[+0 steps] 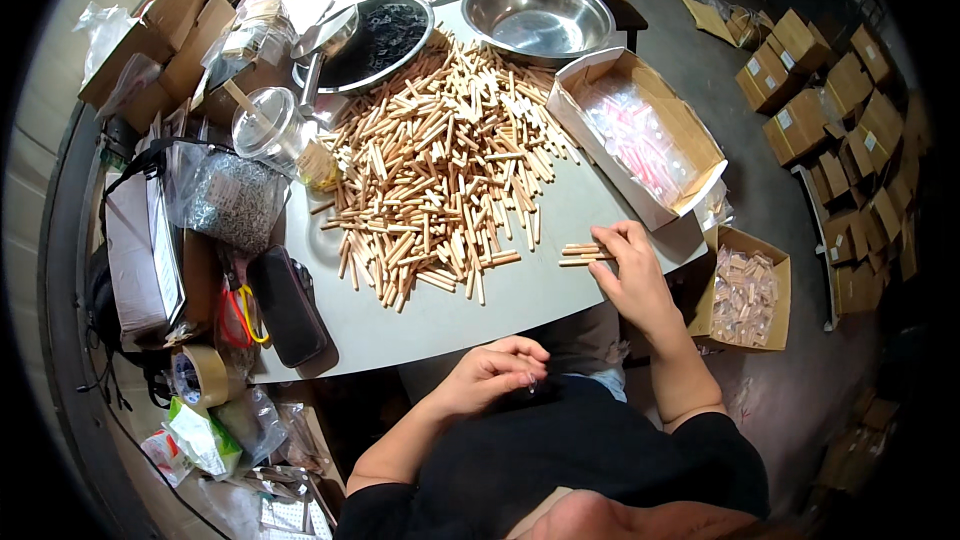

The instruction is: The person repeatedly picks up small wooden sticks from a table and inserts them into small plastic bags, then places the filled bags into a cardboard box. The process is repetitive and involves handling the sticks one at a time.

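Note:
A big heap of short wooden dowels [440, 170] covers the middle of the table. To its right, a few separate wooden dowels [580, 254] lie side by side, pointing left. My right hand [630, 275] has its thumb and fingers closed around their right ends, close to the tabletop. My left hand [492, 372] is in front of the table's near edge, above my lap. Its fingers are curled with the thumb against them, and a tiny shiny bit shows at the fingertips, too small to name.
Beyond the heap stand a steel bowl [540, 18] and a basin of dark pieces [385, 40]. An open carton [640, 130] of pink-and-clear packets is at right; a box of small packets [750, 295] stands below. A phone [286, 305] and scissors [243, 315] lie left.

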Motion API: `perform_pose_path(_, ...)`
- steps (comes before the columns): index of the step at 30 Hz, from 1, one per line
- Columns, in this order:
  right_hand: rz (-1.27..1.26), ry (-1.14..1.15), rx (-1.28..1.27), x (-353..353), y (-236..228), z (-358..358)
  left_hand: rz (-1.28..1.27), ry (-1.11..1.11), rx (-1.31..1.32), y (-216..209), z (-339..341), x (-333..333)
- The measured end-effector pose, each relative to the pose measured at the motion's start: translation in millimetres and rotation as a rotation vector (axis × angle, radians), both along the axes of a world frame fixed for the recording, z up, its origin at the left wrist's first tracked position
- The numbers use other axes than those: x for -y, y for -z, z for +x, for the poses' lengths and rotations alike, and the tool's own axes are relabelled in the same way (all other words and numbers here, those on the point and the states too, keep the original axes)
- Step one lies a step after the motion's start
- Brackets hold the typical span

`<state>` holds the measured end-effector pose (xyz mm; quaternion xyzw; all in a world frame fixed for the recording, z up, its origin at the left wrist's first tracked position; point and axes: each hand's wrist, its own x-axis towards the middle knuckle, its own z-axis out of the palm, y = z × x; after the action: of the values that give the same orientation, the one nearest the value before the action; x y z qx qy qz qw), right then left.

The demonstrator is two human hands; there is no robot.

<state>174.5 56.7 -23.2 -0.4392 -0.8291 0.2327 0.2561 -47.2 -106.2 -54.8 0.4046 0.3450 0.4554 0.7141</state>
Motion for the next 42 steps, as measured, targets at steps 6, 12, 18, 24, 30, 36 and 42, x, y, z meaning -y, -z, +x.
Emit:
perform_pose_path(6,-0.104,-0.093,-0.051,-1,0,-13,-0.167,0.07,0.086,21,19,-3)
perform_pose_path(12,-0.036,-0.185,-0.072,6,4,-16,-0.394,0.179,0.153,45,40,-28)
perform_pose_path(18,-0.079,-0.347,-0.031,25,0,-9,-0.601,0.101,0.352,33,53,-34)
perform_pose_path(24,-0.375,-0.651,-0.137,43,-17,-1,-0.562,0.176,0.337,44,42,-30)
perform_pose_path(30,-0.205,-0.707,-0.152,36,-31,4,-0.238,0.194,0.283,13,41,-35)
perform_pose_path(36,-0.109,-0.583,-0.335,37,-35,8,0.202,-0.083,-0.298,-15,31,-37)
perform_pose_path(42,-0.205,-0.433,-0.416,37,-35,12,0.589,-0.315,-0.677,-40,35,-49)
